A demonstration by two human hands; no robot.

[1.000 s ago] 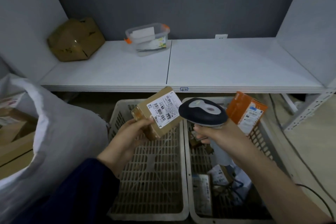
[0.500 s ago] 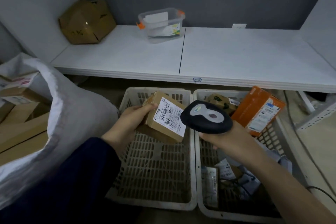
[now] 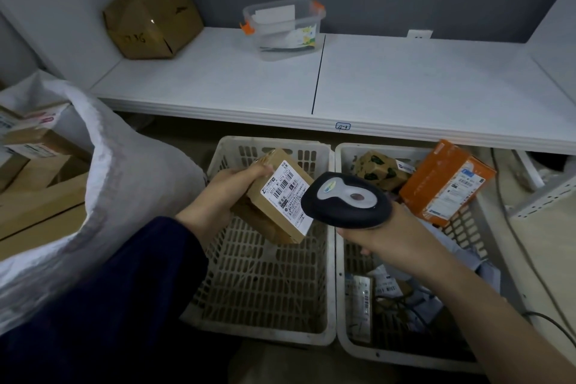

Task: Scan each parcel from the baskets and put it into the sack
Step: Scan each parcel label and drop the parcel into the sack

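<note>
My left hand (image 3: 223,193) grips a small brown cardboard parcel (image 3: 277,196) with a white barcode label facing up, held over the left basket (image 3: 268,287), which looks bare inside. My right hand (image 3: 389,231) holds a dark handheld scanner (image 3: 346,199) right beside the parcel's label, over the right basket (image 3: 343,259). That basket holds an orange box (image 3: 445,181), a leaf-patterned parcel (image 3: 378,170) and several flat packets. The white sack (image 3: 124,190) stands open at the left with cardboard parcels (image 3: 34,171) inside.
A white shelf (image 3: 343,87) runs above the baskets, carrying a crumpled cardboard box (image 3: 149,19) at the back left and a clear plastic tub (image 3: 285,28) with orange clips. A dark cable (image 3: 523,252) trails on the floor at the right.
The parcel has tilted and dropped lower over the left basket, and the scanner has closed in on its label. The view has shifted left, showing more of the sack.
</note>
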